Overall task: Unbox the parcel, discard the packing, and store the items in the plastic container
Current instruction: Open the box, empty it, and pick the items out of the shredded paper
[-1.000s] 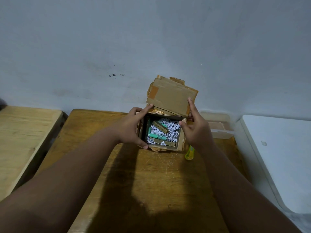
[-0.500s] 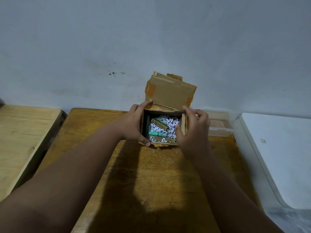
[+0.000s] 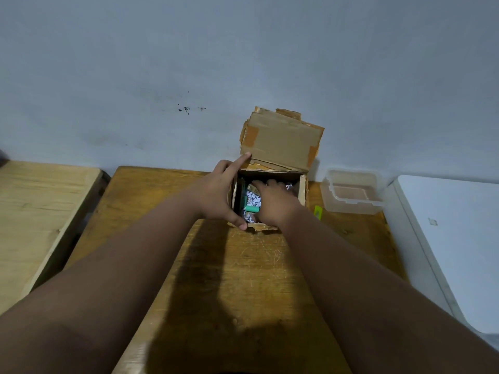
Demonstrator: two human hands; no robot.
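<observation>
Right hand [image 3: 272,203] inside parcel [image 3: 302,188], fingers down in shredded paper [image 3: 252,201]; grip can't tell. Left hand [image 3: 218,194] clamped on parcel's left wall, index on raised flap [image 3: 280,141]. Parcel at bench [image 3: 243,265] far edge; plastic container [image 3: 351,195] at far right corner.

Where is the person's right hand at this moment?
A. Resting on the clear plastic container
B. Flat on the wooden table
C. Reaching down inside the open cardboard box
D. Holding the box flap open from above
C: the right hand is lowered into the open cardboard box, over the white paper filling, while the left hand grips the box's left side; the clear plastic container stands untouched to the right.
</observation>
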